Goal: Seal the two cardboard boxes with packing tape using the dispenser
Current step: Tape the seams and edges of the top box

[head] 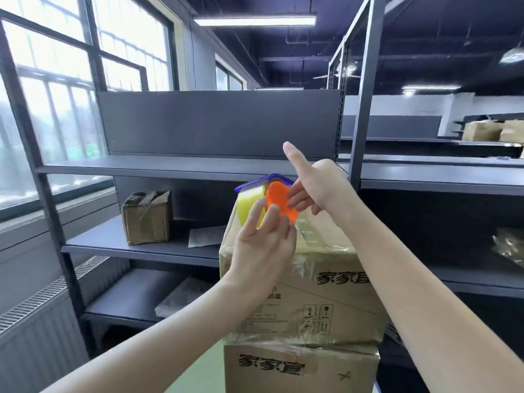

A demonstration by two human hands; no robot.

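Bright daylight floods through the windows [56,80] at left — overexposed; ceiling dim, edges bowed, slight motion blur.

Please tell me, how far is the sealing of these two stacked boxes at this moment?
Done: shiny tape covers the top edge of the upper box and its seam with the lower box. In hand: the left hand and right hand both touch the tape dispenser on top. Remaining: the lower box's top is hidden, so its sealing cannot be judged.
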